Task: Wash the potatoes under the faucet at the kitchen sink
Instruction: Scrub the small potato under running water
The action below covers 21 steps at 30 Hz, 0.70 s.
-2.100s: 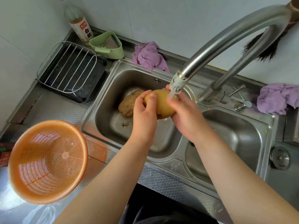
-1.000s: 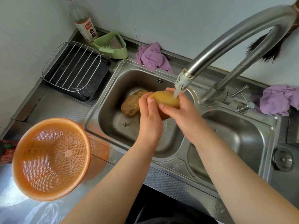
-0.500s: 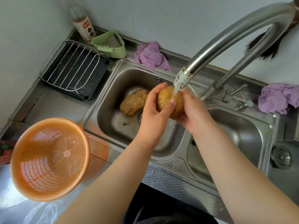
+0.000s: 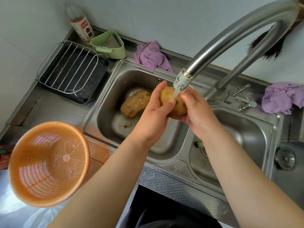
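A yellow-brown potato [image 4: 171, 102] is held over the left basin of the steel sink [image 4: 105, 102], right under the spout of the curved faucet [image 4: 213, 51], and a thin stream of water runs onto it. My left hand [image 4: 153, 116] grips its left side with the thumb laid across the front. My right hand [image 4: 197, 112] cups it from the right and below. A second potato [image 4: 134, 103], dirtier and longer, lies on the floor of the left basin, behind my left hand.
An orange plastic colander [image 4: 47, 163] stands on the counter at the left. Behind it sit a black tray with a wire rack [image 4: 72, 71], a green corner strainer [image 4: 110, 45] and a bottle [image 4: 80, 22]. Purple cloths [image 4: 151, 55] [image 4: 283, 97] lie behind the sink.
Both hands have turned the potato under the stream, from lying sideways to more upright. My left thumb has slid across its front. The potato in the basin has not moved.
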{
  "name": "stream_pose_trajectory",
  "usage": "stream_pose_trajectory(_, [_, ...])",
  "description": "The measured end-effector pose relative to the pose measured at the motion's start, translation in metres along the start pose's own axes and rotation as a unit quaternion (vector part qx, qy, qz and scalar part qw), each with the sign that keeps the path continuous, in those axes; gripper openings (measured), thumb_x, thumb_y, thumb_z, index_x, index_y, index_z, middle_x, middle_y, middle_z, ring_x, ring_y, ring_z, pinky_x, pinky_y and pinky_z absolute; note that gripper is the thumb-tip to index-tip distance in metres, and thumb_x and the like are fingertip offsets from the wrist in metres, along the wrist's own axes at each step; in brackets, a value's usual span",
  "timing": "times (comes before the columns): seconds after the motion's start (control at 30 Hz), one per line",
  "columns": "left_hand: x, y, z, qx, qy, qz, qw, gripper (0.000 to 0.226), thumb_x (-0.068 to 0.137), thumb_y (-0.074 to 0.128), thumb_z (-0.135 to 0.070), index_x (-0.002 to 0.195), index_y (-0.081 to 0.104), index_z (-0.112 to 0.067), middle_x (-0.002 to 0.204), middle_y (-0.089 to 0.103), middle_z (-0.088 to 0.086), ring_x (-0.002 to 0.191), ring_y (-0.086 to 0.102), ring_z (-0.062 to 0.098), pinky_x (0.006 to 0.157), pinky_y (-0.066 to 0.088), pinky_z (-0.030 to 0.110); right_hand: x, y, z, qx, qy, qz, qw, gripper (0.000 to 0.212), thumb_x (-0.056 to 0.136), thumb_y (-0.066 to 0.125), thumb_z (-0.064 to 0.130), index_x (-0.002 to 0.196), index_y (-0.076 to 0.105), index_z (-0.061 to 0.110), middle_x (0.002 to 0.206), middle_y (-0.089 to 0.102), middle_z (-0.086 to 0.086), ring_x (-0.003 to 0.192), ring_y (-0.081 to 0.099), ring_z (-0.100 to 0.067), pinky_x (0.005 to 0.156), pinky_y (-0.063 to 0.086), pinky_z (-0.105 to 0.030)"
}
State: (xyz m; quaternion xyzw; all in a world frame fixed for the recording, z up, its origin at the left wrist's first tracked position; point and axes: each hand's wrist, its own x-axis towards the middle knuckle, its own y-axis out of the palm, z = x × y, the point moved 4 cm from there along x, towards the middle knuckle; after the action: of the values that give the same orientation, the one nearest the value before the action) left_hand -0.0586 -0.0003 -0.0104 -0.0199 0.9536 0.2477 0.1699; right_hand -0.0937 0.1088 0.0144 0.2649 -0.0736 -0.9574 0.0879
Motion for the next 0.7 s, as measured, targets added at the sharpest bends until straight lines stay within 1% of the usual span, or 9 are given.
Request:
stream_pose_trajectory(0.07, [0.001,-0.003,0.0,0.011,0.011,-0.008,1.0,0.07,0.09,0.058,-0.011,0.154,0.031,-0.01,0.147,0.045,0.032,0.128,0.053,0.033,0.116,0.038,0.05,-0.001,0.004,0.001,-0.029,0.009,0.0,1.0,0.016,0.103,0.045,0.028,0.102,0.061,0.029,0.111,0.065,-0.008,0.091,0.067,-0.022,0.053,0.055,-0.025])
stream_pose_trajectory(0.13, [0.002,-0.003,0.0,0.014,0.014,-0.051,0.998,0.068,0.085,0.066,-0.02,0.148,0.041,-0.012,0.142,0.05,0.031,0.122,0.056,0.036,0.109,0.044,0.053,0.0,0.006,-0.001,-0.053,0.009,-0.02,0.998,0.016,0.103,0.043,0.031,0.1,0.058,0.031,0.107,0.064,-0.007,0.087,0.066,-0.023,0.048,0.051,-0.022])
stream_pose_trajectory(0.23, [0.0,0.001,0.0,0.007,0.0,-0.137,0.991,0.054,0.081,0.069,-0.032,0.132,0.055,-0.018,0.128,0.06,0.025,0.105,0.062,0.036,0.079,0.056,0.053,0.0,0.008,-0.004,-0.092,-0.004,-0.041,0.995,0.018,0.102,0.044,0.038,0.109,0.057,0.027,0.105,0.065,-0.006,0.084,0.067,-0.022,0.046,0.049,-0.021])
stream_pose_trajectory(0.3, [0.002,0.001,-0.002,-0.012,-0.02,-0.193,0.981,0.036,0.085,0.064,-0.035,0.117,0.061,-0.018,0.111,0.064,0.02,0.092,0.059,0.035,0.062,0.051,0.041,-0.002,0.011,-0.007,-0.133,-0.015,-0.021,0.991,0.031,0.1,0.047,0.045,0.122,0.054,0.024,0.106,0.066,-0.006,0.075,0.067,-0.018,0.049,0.05,-0.023])
stream_pose_trajectory(0.37, [0.006,-0.005,-0.005,-0.008,-0.028,-0.215,0.976,0.026,0.089,0.058,-0.033,0.109,0.064,-0.018,0.106,0.063,0.016,0.092,0.058,0.033,0.066,0.049,0.039,-0.006,0.012,-0.01,-0.147,-0.026,-0.002,0.989,0.035,0.099,0.05,0.045,0.128,0.05,0.026,0.101,0.064,-0.003,0.063,0.064,-0.016,0.051,0.051,-0.026])
stream_pose_trajectory(0.4, [0.007,-0.007,-0.007,0.01,-0.027,-0.194,0.981,0.031,0.089,0.057,-0.033,0.114,0.064,-0.016,0.109,0.063,0.018,0.095,0.058,0.031,0.072,0.05,0.041,-0.007,0.011,-0.011,-0.134,-0.022,-0.001,0.991,0.034,0.099,0.051,0.043,0.128,0.051,0.025,0.096,0.063,-0.002,0.059,0.062,-0.015,0.051,0.049,-0.027])
stream_pose_trajectory(0.5, [0.005,-0.009,-0.008,0.018,-0.023,-0.041,0.999,0.06,0.088,0.06,-0.022,0.145,0.043,-0.009,0.119,0.058,0.02,0.104,0.056,0.024,0.087,0.05,0.036,-0.006,0.003,-0.009,-0.046,0.015,-0.018,0.999,0.022,0.102,0.047,0.035,0.117,0.056,0.021,0.079,0.058,-0.004,0.051,0.052,-0.016,0.044,0.041,-0.026])
stream_pose_trajectory(0.57, [0.003,-0.009,-0.008,-0.006,-0.017,0.02,1.0,0.072,0.087,0.059,-0.009,0.153,0.03,-0.008,0.122,0.055,0.017,0.108,0.055,0.023,0.094,0.048,0.034,-0.005,0.001,-0.006,-0.026,0.029,-0.019,0.999,0.018,0.104,0.044,0.03,0.109,0.056,0.019,0.072,0.055,-0.005,0.049,0.048,-0.015,0.042,0.037,-0.024])
stream_pose_trajectory(0.7, [0.004,-0.008,-0.009,-0.001,0.011,-0.029,1.0,0.07,0.083,0.066,-0.015,0.147,0.038,-0.004,0.118,0.057,0.016,0.102,0.058,0.022,0.088,0.051,0.033,-0.005,0.003,-0.005,-0.049,0.01,-0.007,0.999,0.017,0.104,0.043,0.03,0.109,0.058,0.022,0.074,0.057,-0.004,0.049,0.05,-0.013,0.043,0.039,-0.025])
